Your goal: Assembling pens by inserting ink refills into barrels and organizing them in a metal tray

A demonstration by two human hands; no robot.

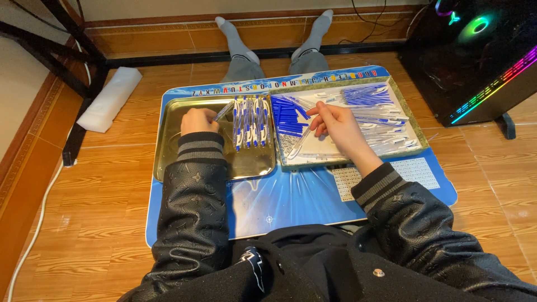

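Grip first: the left hand (197, 120) is curled shut around a slim pen barrel (224, 111), whose tip pokes out toward two o'clock, held low over the gold tray (168, 151) so the piece can join the others there. Over at three o'clock from it, the right hand (335, 124) rests on the green-rimmed tray (423, 146), fingers pinched together among the loose parts; whether anything sits between the fingertips I cannot tell.

Nearest the person, black quilted jacket sleeves with grey striped cuffs lie across the blue tabletop (291, 201), glossy and printed. The metal tray shines like brass and keeps a neat row of finished pens (250, 120), white with blue, lined up side by side along its right edge. The other tray sorts stock: a heap of blue refills (288, 114) at its left, clear plastic barrels (386, 131) scattered rightward.

Beyond, at twelve o'clock, grey-socked feet (229, 31) stretch over the wood-patterned floor.
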